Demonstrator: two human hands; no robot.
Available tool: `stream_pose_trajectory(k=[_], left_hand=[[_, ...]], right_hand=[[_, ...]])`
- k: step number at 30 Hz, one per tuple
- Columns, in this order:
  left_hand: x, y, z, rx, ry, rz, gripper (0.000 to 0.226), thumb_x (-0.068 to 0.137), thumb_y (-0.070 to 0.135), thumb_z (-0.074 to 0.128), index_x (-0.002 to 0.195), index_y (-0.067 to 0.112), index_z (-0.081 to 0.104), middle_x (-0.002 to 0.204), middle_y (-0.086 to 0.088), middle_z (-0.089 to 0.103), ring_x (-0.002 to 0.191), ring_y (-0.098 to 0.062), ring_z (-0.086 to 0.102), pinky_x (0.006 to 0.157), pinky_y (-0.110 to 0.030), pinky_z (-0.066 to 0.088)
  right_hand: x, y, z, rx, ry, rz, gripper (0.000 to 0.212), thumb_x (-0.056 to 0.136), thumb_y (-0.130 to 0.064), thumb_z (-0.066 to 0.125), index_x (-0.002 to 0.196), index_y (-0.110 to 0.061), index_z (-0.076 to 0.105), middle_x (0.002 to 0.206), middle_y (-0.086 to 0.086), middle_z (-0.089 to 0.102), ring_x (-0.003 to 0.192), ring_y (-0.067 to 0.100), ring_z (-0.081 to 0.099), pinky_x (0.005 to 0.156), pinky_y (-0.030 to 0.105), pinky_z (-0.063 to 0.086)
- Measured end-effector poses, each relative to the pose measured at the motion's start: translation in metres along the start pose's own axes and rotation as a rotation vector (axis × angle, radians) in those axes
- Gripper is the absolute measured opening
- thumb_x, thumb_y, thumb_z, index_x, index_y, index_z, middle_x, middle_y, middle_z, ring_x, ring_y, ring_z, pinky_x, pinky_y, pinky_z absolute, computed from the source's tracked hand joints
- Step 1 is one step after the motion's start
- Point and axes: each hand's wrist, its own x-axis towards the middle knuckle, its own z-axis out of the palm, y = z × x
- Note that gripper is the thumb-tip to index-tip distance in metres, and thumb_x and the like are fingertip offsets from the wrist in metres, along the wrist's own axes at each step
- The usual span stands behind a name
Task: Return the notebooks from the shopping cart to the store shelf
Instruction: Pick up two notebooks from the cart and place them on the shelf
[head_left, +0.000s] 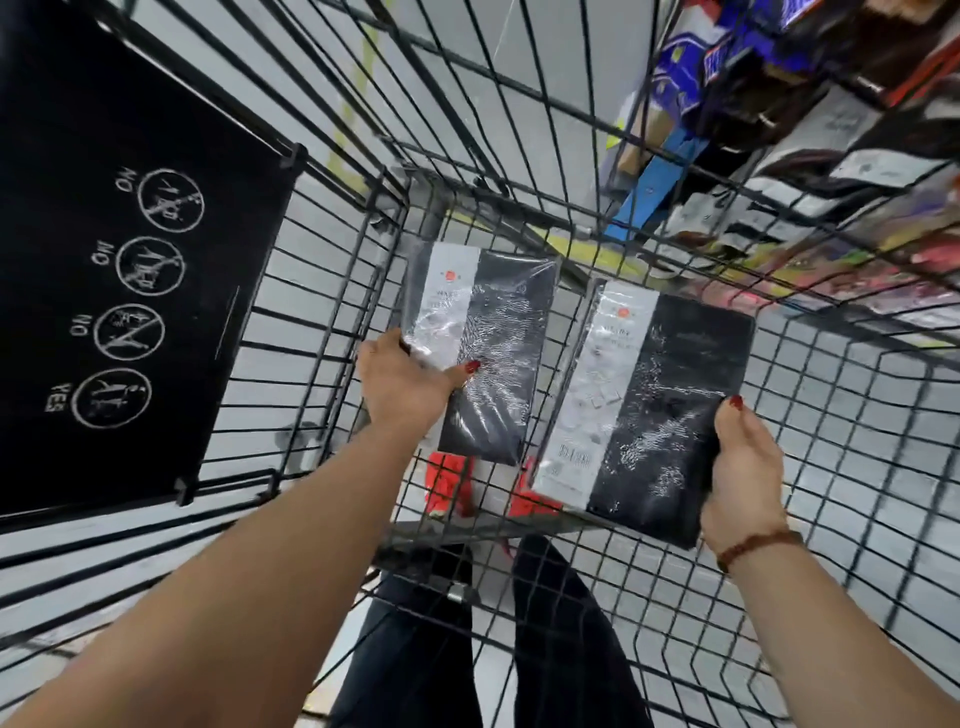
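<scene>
Two plastic-wrapped black notebooks with white label bands are inside the black wire shopping cart (332, 291). My left hand (405, 389) grips the left notebook (493, 348) at its lower left edge, thumb on the cover. My right hand (743, 467) grips the right notebook (649, 405) at its lower right corner, thumb on top. Both notebooks are tilted and appear lifted slightly above the cart's wire floor. The store shelf (810, 171) stands beyond the cart's right wall, stocked with packaged goods.
A black child-seat flap (119, 249) with NO and YES safety icons fills the cart's left side. Red shoes (447, 483) and dark trouser legs show through the wire floor. A blue shelf upright (660, 182) stands at the upper right. Grey floor lies below.
</scene>
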Motion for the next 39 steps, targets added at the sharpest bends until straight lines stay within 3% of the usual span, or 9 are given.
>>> stream_pose_trajectory(k=[10, 13, 15, 18, 20, 23, 29, 36, 39], left_hand=[[-0.049, 0.001, -0.032, -0.282, 0.090, 0.164, 0.040, 0.078, 0.022, 0.075, 0.107, 0.020, 0.047, 0.093, 0.002, 0.065, 0.086, -0.021, 0.063, 0.078, -0.030, 0.048], [-0.068, -0.001, -0.044, -0.248, 0.110, 0.267, 0.031, 0.087, 0.020, 0.064, 0.117, 0.018, 0.055, 0.098, -0.002, 0.069, 0.091, -0.024, 0.063, 0.077, -0.029, 0.044], [-0.081, -0.003, -0.058, -0.218, 0.116, 0.290, 0.035, 0.092, 0.023, 0.058, 0.126, 0.017, 0.054, 0.098, -0.004, 0.068, 0.093, -0.027, 0.061, 0.075, -0.030, 0.043], [-0.103, -0.009, -0.084, -0.270, 0.057, 0.263, 0.041, 0.094, 0.031, 0.054, 0.134, 0.023, 0.049, 0.101, 0.003, 0.064, 0.098, -0.024, 0.061, 0.083, -0.032, 0.046], [-0.116, -0.010, -0.101, -0.403, -0.016, 0.249, 0.048, 0.094, 0.026, 0.056, 0.140, 0.029, 0.043, 0.118, 0.003, 0.063, 0.109, -0.021, 0.059, 0.098, -0.038, 0.046], [-0.131, 0.001, -0.124, -0.598, -0.098, 0.257, 0.055, 0.093, 0.011, 0.057, 0.143, 0.028, 0.039, 0.135, 0.004, 0.054, 0.120, -0.017, 0.054, 0.106, -0.034, 0.040], [-0.168, 0.038, -0.172, -0.738, -0.356, 0.332, 0.057, 0.093, 0.011, 0.057, 0.140, 0.038, 0.040, 0.121, 0.006, 0.062, 0.102, -0.013, 0.063, 0.096, -0.041, 0.048], [-0.217, 0.084, -0.189, -0.719, -0.631, 0.533, 0.056, 0.091, 0.010, 0.058, 0.135, 0.042, 0.046, 0.131, 0.001, 0.060, 0.114, -0.026, 0.060, 0.098, -0.057, 0.044], [-0.253, 0.106, -0.181, -0.740, -0.714, 0.589, 0.051, 0.090, 0.005, 0.059, 0.124, 0.042, 0.056, 0.124, -0.004, 0.065, 0.112, -0.030, 0.062, 0.100, -0.058, 0.042]], right_hand=[[-0.046, -0.025, -0.022, 0.023, -0.022, -0.016, 0.016, 0.096, -0.025, 0.050, 0.093, -0.019, 0.065, 0.094, 0.004, 0.066, 0.084, 0.018, 0.064, 0.072, 0.033, 0.059], [-0.068, -0.032, -0.033, 0.022, 0.036, -0.035, 0.016, 0.094, -0.025, 0.054, 0.102, -0.017, 0.065, 0.112, 0.007, 0.066, 0.100, 0.021, 0.063, 0.091, 0.039, 0.052], [-0.085, -0.035, -0.041, 0.041, 0.077, -0.058, 0.040, 0.088, -0.037, 0.062, 0.118, -0.012, 0.062, 0.129, 0.007, 0.059, 0.117, 0.022, 0.055, 0.103, 0.042, 0.043], [-0.110, -0.032, -0.060, 0.056, 0.094, -0.062, 0.077, 0.056, -0.072, 0.070, 0.113, -0.022, 0.062, 0.122, 0.000, 0.057, 0.096, 0.016, 0.057, 0.070, 0.027, 0.052], [-0.140, -0.042, -0.067, 0.104, 0.116, -0.072, 0.065, 0.058, -0.067, 0.070, 0.107, -0.024, 0.063, 0.116, 0.001, 0.054, 0.083, 0.011, 0.053, 0.059, 0.020, 0.046], [-0.184, -0.059, -0.079, 0.144, 0.191, -0.148, 0.033, 0.087, -0.034, 0.063, 0.115, -0.018, 0.062, 0.123, 0.000, 0.056, 0.105, 0.016, 0.056, 0.091, 0.032, 0.047], [-0.262, -0.074, -0.119, 0.270, 0.278, -0.252, 0.017, 0.081, -0.032, 0.068, 0.092, -0.019, 0.072, 0.102, 0.007, 0.072, 0.099, 0.031, 0.066, 0.093, 0.058, 0.046], [-0.329, -0.089, -0.172, 0.474, 0.419, -0.425, 0.018, 0.090, -0.011, 0.058, 0.074, -0.013, 0.067, 0.061, -0.007, 0.070, 0.061, 0.013, 0.065, 0.055, 0.022, 0.055], [-0.342, -0.084, -0.208, 0.514, 0.492, -0.447, 0.016, 0.089, -0.011, 0.058, 0.076, -0.014, 0.065, 0.058, -0.007, 0.069, 0.054, 0.008, 0.064, 0.060, 0.028, 0.054]])
